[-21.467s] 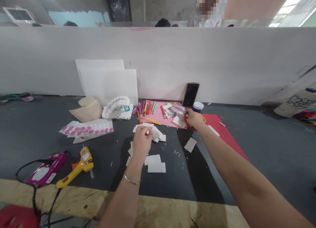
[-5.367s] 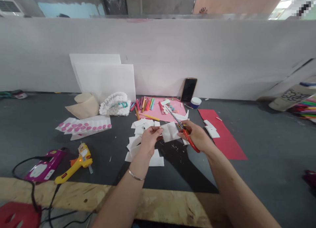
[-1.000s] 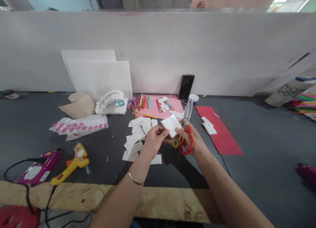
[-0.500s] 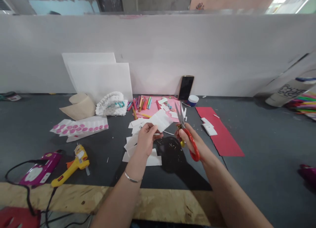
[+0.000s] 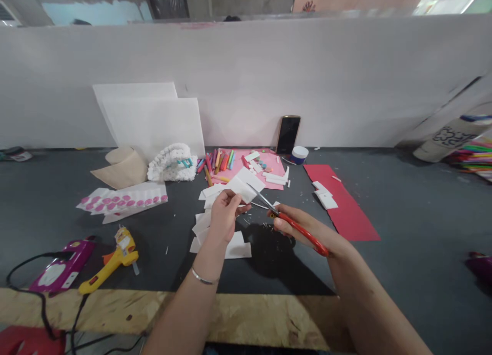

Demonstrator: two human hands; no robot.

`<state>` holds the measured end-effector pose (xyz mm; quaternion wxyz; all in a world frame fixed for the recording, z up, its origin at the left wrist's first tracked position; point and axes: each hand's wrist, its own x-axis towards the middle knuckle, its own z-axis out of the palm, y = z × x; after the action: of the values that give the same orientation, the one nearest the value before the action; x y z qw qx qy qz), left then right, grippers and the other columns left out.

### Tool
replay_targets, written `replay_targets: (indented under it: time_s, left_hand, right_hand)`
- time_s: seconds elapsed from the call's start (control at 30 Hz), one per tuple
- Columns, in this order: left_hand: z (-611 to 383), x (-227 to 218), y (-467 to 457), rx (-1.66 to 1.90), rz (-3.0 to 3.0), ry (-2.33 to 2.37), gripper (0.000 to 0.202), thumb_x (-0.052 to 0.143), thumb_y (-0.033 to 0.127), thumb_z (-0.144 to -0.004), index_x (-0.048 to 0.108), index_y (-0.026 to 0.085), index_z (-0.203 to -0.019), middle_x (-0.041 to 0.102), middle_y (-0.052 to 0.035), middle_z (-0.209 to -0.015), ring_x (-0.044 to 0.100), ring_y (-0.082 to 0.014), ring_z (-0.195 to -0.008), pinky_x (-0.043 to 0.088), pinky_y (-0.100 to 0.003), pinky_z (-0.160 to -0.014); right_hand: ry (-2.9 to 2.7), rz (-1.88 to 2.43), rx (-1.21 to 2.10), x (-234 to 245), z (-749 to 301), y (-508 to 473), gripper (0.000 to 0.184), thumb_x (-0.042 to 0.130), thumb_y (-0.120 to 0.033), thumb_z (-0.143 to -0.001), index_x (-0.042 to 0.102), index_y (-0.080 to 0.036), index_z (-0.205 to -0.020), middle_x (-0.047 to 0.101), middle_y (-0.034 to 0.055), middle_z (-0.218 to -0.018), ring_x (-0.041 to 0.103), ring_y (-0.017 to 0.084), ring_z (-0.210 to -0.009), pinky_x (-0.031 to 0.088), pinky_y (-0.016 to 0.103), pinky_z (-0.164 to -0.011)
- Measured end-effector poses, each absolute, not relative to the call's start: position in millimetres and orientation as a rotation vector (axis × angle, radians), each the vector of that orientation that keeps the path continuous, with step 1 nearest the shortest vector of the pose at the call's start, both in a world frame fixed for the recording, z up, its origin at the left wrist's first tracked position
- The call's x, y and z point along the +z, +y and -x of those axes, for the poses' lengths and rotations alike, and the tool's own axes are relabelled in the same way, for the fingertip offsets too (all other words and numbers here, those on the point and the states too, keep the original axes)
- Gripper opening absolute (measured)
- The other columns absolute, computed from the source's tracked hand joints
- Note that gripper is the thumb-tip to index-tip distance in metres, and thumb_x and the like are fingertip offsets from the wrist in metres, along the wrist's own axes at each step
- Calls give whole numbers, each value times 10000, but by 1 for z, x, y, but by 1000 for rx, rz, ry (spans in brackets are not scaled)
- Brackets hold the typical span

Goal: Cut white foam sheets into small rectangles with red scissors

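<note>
Between the thumb and fingers of my left hand is a folded piece of white paper. My right hand grips red-handled scissors, and their blades point up and left over the right part of that paper. Whether the blades have cut into it I cannot tell. A small yellow ring-like item shows by my right fingers. Under and beside my left hand lie several white paper pieces. Small white scraps are scattered on the dark table below the scissors.
Coloured sticks and scraps lie on pink paper behind my hands. A phone leans against the partition beside a small jar. Red paper lies right; a yellow glue gun with a cord lies left.
The scissors have swung from pointing up to pointing left, with their blades now at the paper. My left hand holds the paper in nearly the same place.
</note>
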<state>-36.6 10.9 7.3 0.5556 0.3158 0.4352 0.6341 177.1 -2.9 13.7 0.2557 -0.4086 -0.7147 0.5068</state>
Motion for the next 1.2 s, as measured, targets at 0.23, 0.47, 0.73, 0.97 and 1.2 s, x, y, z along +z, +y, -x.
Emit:
replay_targets:
  time_s: [0.23,0.47,0.73,0.97,1.2]
  left_hand:
    - [35,10,9,1471,-791,1062,314,768,350,-632,523,178,-726,528,42,-672,569,-92,-637,575,-255,-631]
    - [36,10,8,1449,-817,1073,311,767,359,-642,532,172,-725,526,43,-651,569,-99,-632,582,-259,-616]
    - [40,7,10,1474,-855,1104,292,762,362,-659,543,185,-737,549,41,-663,590,-107,-626,596,-286,-649]
    - [22,12,-3,1180,-1017,986,317,796,393,-624,561,189,-682,539,43,-620,558,-123,-580,588,-306,-580]
    - [22,14,-5,1133,-1005,955,364,811,435,-612,556,184,-676,549,36,-639,555,-118,-590,596,-310,-598]
  right_hand:
    - [-1925,1122,1389,14,-172,-5,341,549,-564,-907,602,-228,-884,606,11,-780,495,135,-613,385,262,-525]
    - [-1953,1122,1411,18,-177,-5,339,543,-558,-914,607,-226,-946,622,14,-807,527,137,-638,412,256,-552]
    - [-1697,1196,1357,10,-193,3,359,635,-561,-851,618,-257,-1042,646,12,-818,577,172,-694,470,302,-643]
    - [-1276,1083,1182,-1,-158,11,384,781,-438,-753,593,-291,-1053,647,5,-951,593,180,-807,465,302,-708]
    - [-1292,1051,1263,-9,-155,14,386,773,-433,-756,605,-261,-1058,673,23,-949,601,181,-780,487,308,-695]
